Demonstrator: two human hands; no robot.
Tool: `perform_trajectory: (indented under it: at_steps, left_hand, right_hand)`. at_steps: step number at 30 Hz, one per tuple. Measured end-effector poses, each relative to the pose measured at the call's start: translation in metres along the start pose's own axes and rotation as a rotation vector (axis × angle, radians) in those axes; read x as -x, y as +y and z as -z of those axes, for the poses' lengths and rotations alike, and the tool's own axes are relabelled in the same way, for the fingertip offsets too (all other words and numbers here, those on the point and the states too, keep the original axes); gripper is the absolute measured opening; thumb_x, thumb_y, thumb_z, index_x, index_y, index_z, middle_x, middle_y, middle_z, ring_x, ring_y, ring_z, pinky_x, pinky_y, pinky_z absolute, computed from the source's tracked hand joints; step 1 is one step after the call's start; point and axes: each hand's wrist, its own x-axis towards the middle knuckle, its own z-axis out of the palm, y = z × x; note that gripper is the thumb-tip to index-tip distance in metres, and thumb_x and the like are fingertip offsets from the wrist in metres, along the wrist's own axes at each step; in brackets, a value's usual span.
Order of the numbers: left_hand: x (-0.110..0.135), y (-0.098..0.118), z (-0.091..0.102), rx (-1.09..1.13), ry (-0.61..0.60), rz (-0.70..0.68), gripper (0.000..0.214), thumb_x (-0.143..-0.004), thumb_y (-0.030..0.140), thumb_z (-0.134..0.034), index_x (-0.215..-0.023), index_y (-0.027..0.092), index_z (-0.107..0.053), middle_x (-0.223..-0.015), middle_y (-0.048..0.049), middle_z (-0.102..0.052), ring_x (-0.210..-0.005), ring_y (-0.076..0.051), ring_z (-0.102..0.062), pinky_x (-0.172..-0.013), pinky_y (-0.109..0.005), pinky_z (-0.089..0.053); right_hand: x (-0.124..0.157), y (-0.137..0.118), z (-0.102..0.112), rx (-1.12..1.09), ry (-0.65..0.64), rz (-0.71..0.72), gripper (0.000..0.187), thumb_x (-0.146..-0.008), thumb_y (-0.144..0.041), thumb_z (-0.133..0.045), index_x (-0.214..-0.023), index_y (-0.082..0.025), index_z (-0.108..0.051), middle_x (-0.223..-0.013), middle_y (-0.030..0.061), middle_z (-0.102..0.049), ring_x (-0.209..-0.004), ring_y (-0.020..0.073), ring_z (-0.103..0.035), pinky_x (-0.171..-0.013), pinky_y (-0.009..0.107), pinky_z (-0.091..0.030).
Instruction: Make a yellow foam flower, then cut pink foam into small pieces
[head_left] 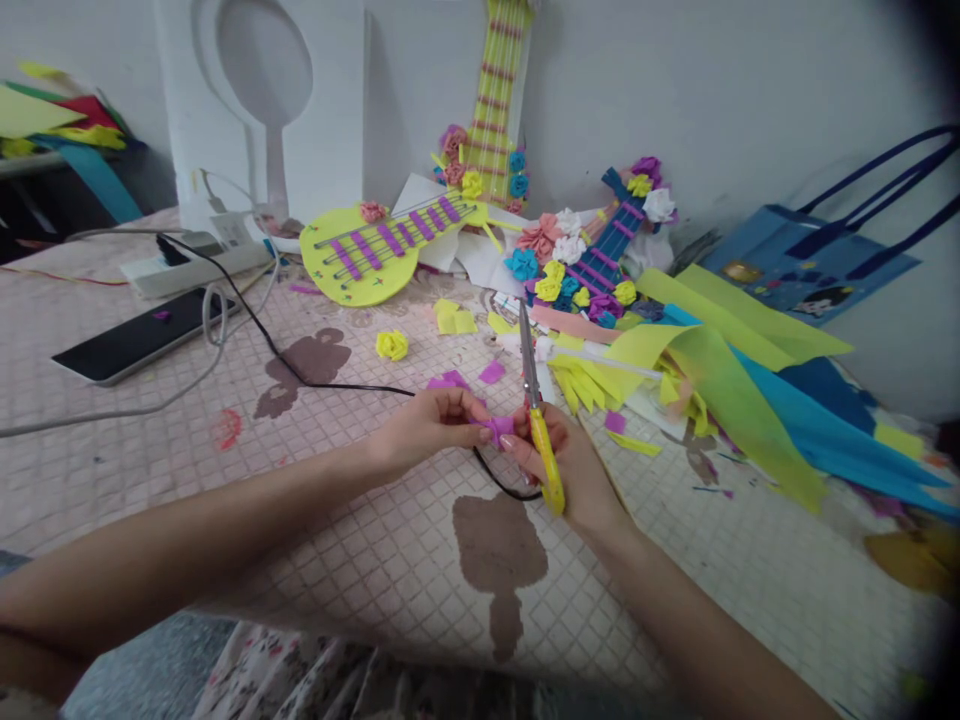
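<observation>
A small piece of purple paper [501, 428] is pinched between the fingertips of both hands above the table. My left hand [435, 422] grips its left end, fingers closed. On the other end, my right hand [566, 462] holds the paper with thumb and finger. Yellow-handled scissors [551, 460] also hang in my right hand, blades together and pointing away from me. Beyond the left fingers lie more purple paper squares [448, 380]. A yellow paper flower [391, 346] rests farther back on the tablecloth.
Paper guitars, one yellow [360, 255] and one blue [607, 240], are at the back. Crepe paper strips [750, 390] spread over the right side. A black cable [337, 386] runs under my hands from a power strip [199, 265]. A dark tablet-like slab [142, 335] lies left; a blue bag [810, 260] leans right.
</observation>
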Motion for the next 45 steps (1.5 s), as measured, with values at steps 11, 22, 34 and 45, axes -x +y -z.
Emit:
perform_trajectory:
  at_steps: [11,22,34,45]
  left_hand:
    - [0.001,0.0,-0.003,-0.019,-0.001,-0.001,0.03,-0.072,0.022,-0.073,-0.093,0.01,-0.056,-0.081,-0.0017,-0.063,-0.072,-0.009,-0.059,-0.068,-0.023,-0.045]
    - [0.0,-0.006,-0.002,-0.195,-0.019,-0.111,0.032,-0.069,0.017,-0.07,-0.095,0.011,-0.053,-0.074,-0.0001,-0.06,-0.068,-0.01,-0.058,-0.064,-0.025,-0.047]
    - [0.001,-0.008,-0.003,-0.081,-0.061,-0.062,0.042,-0.064,0.023,-0.077,-0.098,0.012,-0.055,-0.08,-0.0023,-0.064,-0.074,-0.013,-0.061,-0.069,-0.027,-0.047]
    - [0.007,0.004,-0.009,-0.094,-0.034,0.117,0.02,-0.071,0.028,-0.071,-0.071,0.012,-0.06,-0.062,0.0024,-0.058,-0.056,-0.006,-0.051,-0.055,-0.019,-0.039]
  right_hand:
    - [-0.001,0.001,-0.001,-0.036,-0.001,0.012,0.035,-0.063,-0.036,-0.077,-0.082,-0.021,-0.051,-0.062,-0.0071,-0.048,-0.044,0.006,-0.04,-0.039,0.019,-0.034]
    - [0.001,0.001,-0.003,-0.034,-0.015,0.011,0.039,-0.06,-0.034,-0.078,-0.085,-0.021,-0.052,-0.068,-0.0053,-0.051,-0.047,0.006,-0.039,-0.039,0.019,-0.031]
    - [0.001,-0.001,-0.004,-0.039,0.034,0.099,0.033,-0.06,-0.031,-0.077,-0.083,-0.022,-0.054,-0.074,-0.0028,-0.055,-0.056,0.0102,-0.047,-0.046,0.022,-0.034]
    - [0.002,0.002,-0.002,-0.043,0.04,0.141,0.031,-0.061,-0.025,-0.077,-0.084,-0.023,-0.055,-0.075,-0.0035,-0.054,-0.06,0.0106,-0.05,-0.051,0.022,-0.04]
